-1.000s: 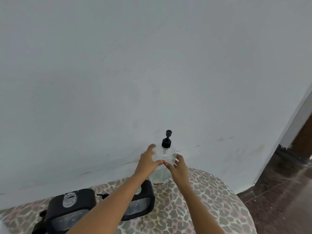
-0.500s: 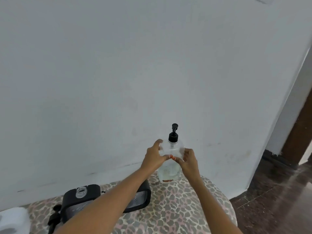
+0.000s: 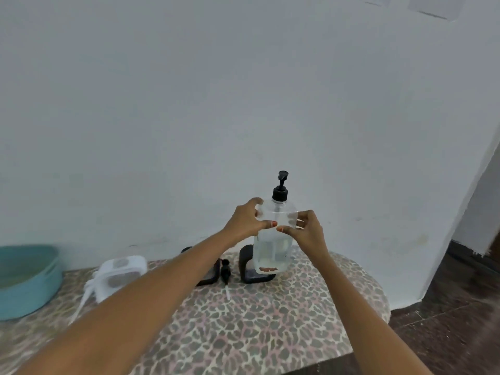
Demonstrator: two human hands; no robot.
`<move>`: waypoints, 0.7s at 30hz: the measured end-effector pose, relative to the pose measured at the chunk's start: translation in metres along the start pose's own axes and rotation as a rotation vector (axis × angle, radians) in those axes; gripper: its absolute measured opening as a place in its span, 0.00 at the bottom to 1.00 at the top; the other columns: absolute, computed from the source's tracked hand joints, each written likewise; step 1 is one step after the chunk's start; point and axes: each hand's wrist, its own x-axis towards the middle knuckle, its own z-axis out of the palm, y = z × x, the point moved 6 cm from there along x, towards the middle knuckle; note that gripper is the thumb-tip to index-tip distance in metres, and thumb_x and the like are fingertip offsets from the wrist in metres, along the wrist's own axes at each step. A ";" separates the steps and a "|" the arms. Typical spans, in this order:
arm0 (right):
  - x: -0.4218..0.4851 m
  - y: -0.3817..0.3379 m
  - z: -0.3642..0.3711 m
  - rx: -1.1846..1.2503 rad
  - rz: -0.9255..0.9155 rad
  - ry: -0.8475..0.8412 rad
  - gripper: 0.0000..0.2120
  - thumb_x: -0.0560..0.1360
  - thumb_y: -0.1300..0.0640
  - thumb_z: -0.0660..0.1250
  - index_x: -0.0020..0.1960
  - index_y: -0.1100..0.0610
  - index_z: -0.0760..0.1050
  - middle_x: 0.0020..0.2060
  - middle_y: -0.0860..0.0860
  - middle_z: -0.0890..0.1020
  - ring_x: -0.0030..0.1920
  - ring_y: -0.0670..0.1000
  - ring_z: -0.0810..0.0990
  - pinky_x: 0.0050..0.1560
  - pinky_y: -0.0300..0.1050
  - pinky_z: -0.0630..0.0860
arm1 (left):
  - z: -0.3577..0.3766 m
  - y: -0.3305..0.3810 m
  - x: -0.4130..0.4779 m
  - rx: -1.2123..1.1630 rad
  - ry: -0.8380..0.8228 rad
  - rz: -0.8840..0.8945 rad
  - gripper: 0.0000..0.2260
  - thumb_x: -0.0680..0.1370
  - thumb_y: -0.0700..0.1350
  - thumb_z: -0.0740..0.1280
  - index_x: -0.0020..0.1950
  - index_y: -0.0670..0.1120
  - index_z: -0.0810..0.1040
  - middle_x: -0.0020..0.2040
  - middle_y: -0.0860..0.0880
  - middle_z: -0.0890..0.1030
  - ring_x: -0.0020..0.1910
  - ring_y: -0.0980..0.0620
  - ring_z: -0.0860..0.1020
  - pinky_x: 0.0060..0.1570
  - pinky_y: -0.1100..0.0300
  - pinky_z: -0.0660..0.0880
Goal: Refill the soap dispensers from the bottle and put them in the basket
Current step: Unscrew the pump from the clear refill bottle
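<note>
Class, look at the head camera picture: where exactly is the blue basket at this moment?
The blue basket sits at the far left edge of the head view, on the leopard-print cloth against the wall, left of the white dispenser and partly cut off by the frame.

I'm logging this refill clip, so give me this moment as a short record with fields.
held: clear pump bottle, upright, black pump on
left hand: grips bottle's shoulder
right hand: grips the other side
black dispensers: on leopard-print table, behind bottle and left arm
loose pump: lying between them
white dispenser: left of them
teal basket: far left
</note>
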 end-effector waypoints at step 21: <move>-0.117 0.014 0.200 -0.139 0.010 -0.399 0.31 0.62 0.56 0.78 0.62 0.59 0.72 0.52 0.55 0.81 0.51 0.53 0.80 0.55 0.50 0.77 | -0.109 -0.148 -0.149 0.078 0.146 -0.237 0.30 0.71 0.45 0.72 0.69 0.47 0.63 0.62 0.44 0.75 0.57 0.49 0.75 0.50 0.57 0.76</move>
